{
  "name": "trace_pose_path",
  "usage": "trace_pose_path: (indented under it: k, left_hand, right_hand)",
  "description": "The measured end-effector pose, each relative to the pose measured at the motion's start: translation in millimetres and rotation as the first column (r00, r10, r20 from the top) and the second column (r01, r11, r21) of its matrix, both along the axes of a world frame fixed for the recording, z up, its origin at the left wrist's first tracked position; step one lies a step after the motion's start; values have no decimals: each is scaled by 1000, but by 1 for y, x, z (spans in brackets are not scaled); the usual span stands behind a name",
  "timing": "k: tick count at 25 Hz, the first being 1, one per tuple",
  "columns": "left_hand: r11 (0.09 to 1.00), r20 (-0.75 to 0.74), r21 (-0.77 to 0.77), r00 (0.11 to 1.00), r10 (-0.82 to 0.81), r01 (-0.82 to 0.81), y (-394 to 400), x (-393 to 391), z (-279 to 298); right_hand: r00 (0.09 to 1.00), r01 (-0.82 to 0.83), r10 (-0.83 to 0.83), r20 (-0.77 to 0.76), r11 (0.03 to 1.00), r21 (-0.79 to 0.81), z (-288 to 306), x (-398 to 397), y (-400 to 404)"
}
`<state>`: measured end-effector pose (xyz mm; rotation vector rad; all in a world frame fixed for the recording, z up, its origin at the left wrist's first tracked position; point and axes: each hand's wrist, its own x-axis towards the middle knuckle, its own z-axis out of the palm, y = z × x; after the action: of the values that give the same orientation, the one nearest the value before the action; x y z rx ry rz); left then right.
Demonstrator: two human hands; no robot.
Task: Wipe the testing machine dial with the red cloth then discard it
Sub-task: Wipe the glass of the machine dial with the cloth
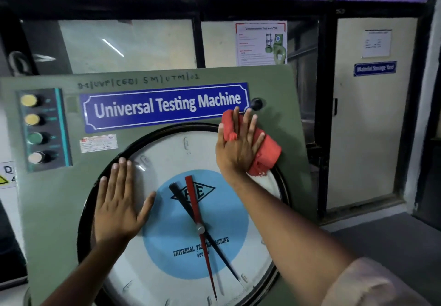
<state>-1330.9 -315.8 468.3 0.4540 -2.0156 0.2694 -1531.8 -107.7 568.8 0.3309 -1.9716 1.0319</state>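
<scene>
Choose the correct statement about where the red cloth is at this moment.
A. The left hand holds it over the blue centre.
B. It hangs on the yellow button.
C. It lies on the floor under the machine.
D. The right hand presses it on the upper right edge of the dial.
D: the right hand presses the red cloth flat at the upper right rim of the dial, while the left hand rests bare on the glass.

Two bare forearms come up from the bottom of the frame, one at lower left, one from lower right. The left hand [119, 207] wears nothing: no ring, no watch, no glove, and its arm is uncovered as far down as the frame edge shows. The right hand [238, 148] is bare too. At the lower right corner the right arm ends in a pale pinkish sleeve [372, 286], loose and softly creased, pushed back above the forearm.
</scene>
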Motion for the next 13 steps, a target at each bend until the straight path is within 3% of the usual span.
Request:
trace_pose_path:
  k: [6, 13]
  left_hand:
    - [999, -73, 40, 997, 14, -11, 11, -9, -8]
    - [995, -90, 83, 994, 63, -55, -2, 4, -33]
  right_hand:
    - [979, -57, 79, -190, 991, 121, 13, 18, -40]
    - [833, -178, 372, -410, 881, 438, 4, 80, -119]
